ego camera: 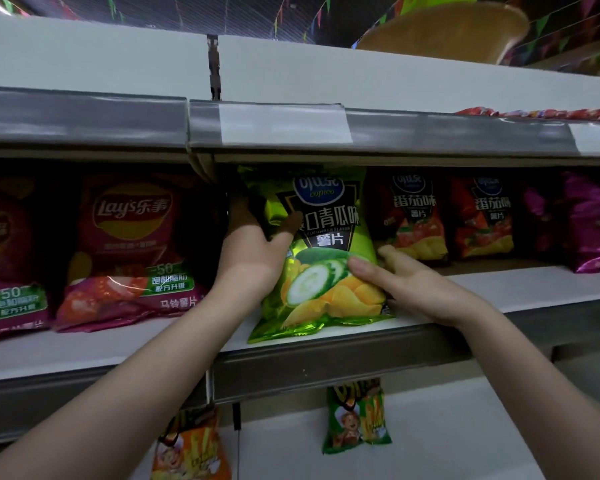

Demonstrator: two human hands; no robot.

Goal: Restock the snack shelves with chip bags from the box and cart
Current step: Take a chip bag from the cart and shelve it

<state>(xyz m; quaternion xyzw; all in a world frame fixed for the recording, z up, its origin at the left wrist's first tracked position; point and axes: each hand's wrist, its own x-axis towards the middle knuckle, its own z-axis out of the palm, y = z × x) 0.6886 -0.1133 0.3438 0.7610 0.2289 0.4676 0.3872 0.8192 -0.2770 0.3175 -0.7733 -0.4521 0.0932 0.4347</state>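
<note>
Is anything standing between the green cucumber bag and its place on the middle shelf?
Nothing visible does. The left hand and right hand hold the green cucumber bag on the shelf, between the Lay's bag and the red tomato bag. Behind it is hidden.

Coloured bunting (543, 23) overhead; tan object (444, 29), perhaps basket, top right.

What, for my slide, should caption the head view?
On the shelf, left hand and right hand hold a cucumber chip bag.
</note>
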